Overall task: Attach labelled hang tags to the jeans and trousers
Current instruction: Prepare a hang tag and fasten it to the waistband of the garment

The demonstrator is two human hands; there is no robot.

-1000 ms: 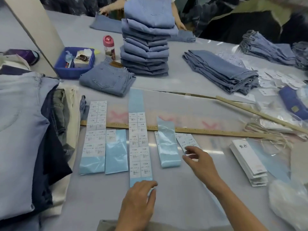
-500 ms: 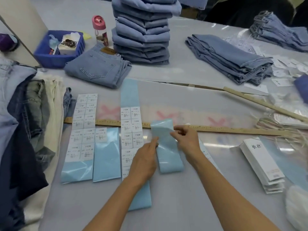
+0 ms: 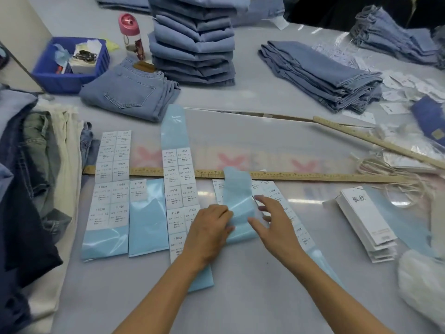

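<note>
My left hand [image 3: 209, 231] pinches the empty blue backing strip [image 3: 238, 203]; right hand [image 3: 274, 222] hovers open (holding nothing); I risk dragging the label sheet [image 3: 277, 201] underneath askew

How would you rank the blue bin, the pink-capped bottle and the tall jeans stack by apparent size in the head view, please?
1. Jeans stack, clearly largest, though its top is cut off.
2. Blue bin.
3. Bottle, smallest.
All sit about equally far back, so the order seems reliable.
</note>
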